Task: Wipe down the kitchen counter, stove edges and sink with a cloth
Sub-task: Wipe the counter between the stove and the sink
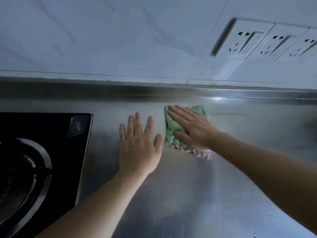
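The right hand (pixel 192 127) lies flat, fingers straight, pressing a green cloth (pixel 173 133) with a pink underside onto the steel counter (pixel 188 194) near the back wall. Just beside it, the left hand (pixel 139 146) rests palm down on the bare counter, fingers spread, holding nothing. The black stove (pixel 51 152) sits to the left. Water drops dot the counter's right side.

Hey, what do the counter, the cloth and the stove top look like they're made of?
Grey counter: likely stainless steel, brushed, with dull reflections and a fine grain. Green-and-pink cloth under the right hand: fuzzy, probably microfibre. Black stove top: glossy, seemingly glass, mirroring light.
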